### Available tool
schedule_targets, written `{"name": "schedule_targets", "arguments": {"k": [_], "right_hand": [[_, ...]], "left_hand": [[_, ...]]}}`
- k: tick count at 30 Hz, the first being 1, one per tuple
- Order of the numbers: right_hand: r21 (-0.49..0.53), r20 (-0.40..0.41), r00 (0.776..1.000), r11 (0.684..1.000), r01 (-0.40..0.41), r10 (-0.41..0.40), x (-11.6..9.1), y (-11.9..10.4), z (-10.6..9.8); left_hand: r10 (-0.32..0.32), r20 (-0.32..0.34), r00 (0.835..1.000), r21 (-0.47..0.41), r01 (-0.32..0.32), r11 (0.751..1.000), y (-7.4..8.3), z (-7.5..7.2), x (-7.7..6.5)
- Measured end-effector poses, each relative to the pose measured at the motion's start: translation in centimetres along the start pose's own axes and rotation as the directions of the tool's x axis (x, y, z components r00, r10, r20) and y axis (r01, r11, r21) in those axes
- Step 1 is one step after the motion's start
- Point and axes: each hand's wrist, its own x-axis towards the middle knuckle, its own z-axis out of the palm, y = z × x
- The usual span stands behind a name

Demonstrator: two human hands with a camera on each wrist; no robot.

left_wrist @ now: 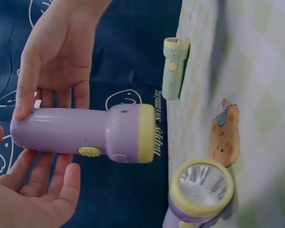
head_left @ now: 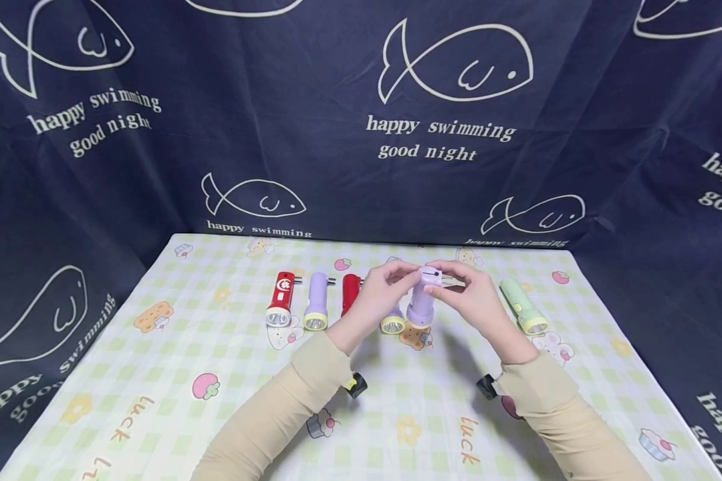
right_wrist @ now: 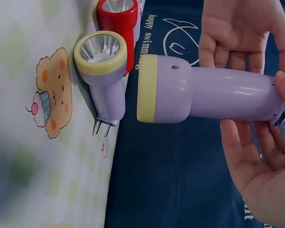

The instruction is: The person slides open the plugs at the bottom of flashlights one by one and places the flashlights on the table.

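Both hands hold a purple flashlight (head_left: 422,304) with a yellow lens rim above the table, its lens end pointing down. My left hand (head_left: 388,288) grips the tail end from the left, while the right hand (head_left: 472,294) pinches that same end from the right. Metal plug prongs (right_wrist: 283,122) stick out at the tail in the right wrist view. A yellow switch (left_wrist: 89,151) shows on the barrel in the left wrist view. Just left of the held flashlight, another purple flashlight (right_wrist: 107,90) rests on the table, partly hidden by the left hand in the head view.
Left of the hands lie a red-and-white flashlight (head_left: 281,297), a purple flashlight with yellow rim (head_left: 317,300) and a red one (head_left: 349,291), partly covered by the left hand. A green flashlight (head_left: 520,306) lies on the right. A checked cloth (head_left: 247,414) covers the table; a dark fish-print curtain (head_left: 337,120) hangs behind.
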Motion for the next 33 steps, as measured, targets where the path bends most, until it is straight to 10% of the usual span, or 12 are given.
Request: {"name": "schedule_targets", "arguments": {"k": [12,33], "right_hand": [[0.114,0.017,0.987,0.981,-0.159,0.158,0.1,-0.2,-0.4],[0.297,0.032,0.977,0.932,-0.21,0.21,0.1,0.8,-0.4]], "left_hand": [[0.17,0.086,0.982,-0.063,-0.165,0.984,-2.6,0.3,0.2],[0.13,0.093,0.987,-0.115,-0.119,0.986,-3.0,0.8,0.4]]}}
